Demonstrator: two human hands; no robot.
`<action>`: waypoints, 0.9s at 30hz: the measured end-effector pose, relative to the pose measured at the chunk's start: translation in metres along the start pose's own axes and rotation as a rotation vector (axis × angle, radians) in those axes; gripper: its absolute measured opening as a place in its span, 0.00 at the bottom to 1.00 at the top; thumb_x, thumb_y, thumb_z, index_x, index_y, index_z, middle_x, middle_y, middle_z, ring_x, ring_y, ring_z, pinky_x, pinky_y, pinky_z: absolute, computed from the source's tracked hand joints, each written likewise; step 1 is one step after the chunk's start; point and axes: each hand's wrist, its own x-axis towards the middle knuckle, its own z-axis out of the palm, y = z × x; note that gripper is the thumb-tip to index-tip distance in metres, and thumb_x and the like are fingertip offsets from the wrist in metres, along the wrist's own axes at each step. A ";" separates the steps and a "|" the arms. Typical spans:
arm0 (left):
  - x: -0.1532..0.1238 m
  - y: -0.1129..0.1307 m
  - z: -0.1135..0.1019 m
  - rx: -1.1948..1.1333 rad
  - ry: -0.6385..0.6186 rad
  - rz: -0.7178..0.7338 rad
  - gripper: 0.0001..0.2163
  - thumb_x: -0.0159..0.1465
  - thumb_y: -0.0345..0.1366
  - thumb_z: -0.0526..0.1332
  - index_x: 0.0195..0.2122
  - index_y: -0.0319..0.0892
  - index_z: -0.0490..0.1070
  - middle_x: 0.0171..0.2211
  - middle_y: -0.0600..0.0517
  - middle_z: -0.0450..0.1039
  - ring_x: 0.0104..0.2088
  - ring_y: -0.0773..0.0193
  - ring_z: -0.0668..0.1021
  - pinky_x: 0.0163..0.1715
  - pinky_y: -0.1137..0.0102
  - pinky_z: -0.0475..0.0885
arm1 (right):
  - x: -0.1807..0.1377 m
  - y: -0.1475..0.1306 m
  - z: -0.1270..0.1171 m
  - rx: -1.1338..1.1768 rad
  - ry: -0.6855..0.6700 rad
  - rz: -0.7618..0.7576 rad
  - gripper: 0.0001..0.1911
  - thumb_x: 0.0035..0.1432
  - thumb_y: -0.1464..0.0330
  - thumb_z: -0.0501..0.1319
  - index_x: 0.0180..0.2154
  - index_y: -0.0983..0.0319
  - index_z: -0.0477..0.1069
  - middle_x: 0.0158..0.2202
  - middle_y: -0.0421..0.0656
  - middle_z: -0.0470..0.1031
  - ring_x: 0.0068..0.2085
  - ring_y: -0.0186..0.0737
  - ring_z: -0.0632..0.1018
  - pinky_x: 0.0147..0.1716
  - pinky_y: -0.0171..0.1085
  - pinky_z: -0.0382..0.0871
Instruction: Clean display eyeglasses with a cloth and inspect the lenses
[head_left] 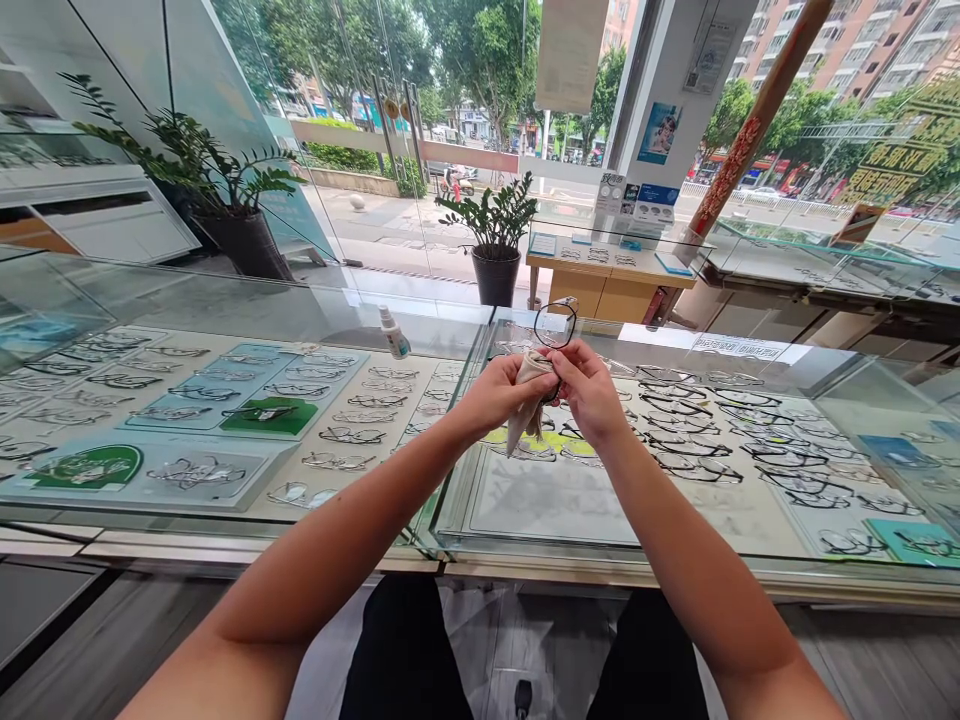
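The left hand (504, 393) is pinching a crumpled, soft, grey-beige fabric cloth (535, 370); the right hand (594, 395) is apparently gripping the thin-framed black eyeglasses (556, 323) with rounded clear lenses, its fingertips meeting the cloth. The eyeglasses are sitting between both hands, above the clear glass display counter (525, 568), one lens rising past the fingers, the rest hiding. They are probably feeling light, stiff but fragile, with slick lenses; bridge or rim looks safest to hold. Their long axis seems to be running upward from the cloth, the exposed lens pointing away from the person. Leftward, a small white plastic spray bottle (394, 333) is standing on the counter.
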 end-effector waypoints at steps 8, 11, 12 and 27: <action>-0.002 0.001 0.000 -0.033 -0.049 0.010 0.27 0.55 0.49 0.85 0.45 0.36 0.80 0.38 0.46 0.84 0.35 0.62 0.83 0.36 0.71 0.77 | 0.000 -0.004 0.001 0.054 0.003 0.053 0.24 0.48 0.48 0.82 0.35 0.57 0.79 0.44 0.41 0.85 0.29 0.31 0.71 0.22 0.33 0.64; -0.002 0.001 -0.004 0.012 -0.076 0.028 0.25 0.56 0.49 0.84 0.45 0.37 0.80 0.37 0.48 0.82 0.34 0.64 0.81 0.35 0.71 0.75 | 0.000 -0.005 0.000 0.059 0.004 0.062 0.24 0.49 0.49 0.82 0.35 0.57 0.78 0.45 0.41 0.85 0.28 0.31 0.68 0.21 0.33 0.62; -0.002 0.001 -0.005 0.025 -0.085 0.031 0.25 0.57 0.49 0.84 0.45 0.37 0.80 0.37 0.48 0.82 0.34 0.65 0.81 0.34 0.71 0.75 | 0.001 -0.005 0.000 0.058 0.008 0.062 0.24 0.49 0.49 0.82 0.35 0.57 0.78 0.44 0.41 0.85 0.28 0.31 0.68 0.21 0.33 0.61; -0.001 -0.005 0.013 0.059 0.096 0.098 0.24 0.58 0.47 0.81 0.46 0.38 0.77 0.31 0.52 0.81 0.30 0.64 0.82 0.31 0.71 0.78 | -0.001 -0.003 0.002 0.119 -0.007 0.084 0.24 0.49 0.50 0.82 0.37 0.56 0.78 0.46 0.41 0.86 0.27 0.32 0.71 0.21 0.35 0.69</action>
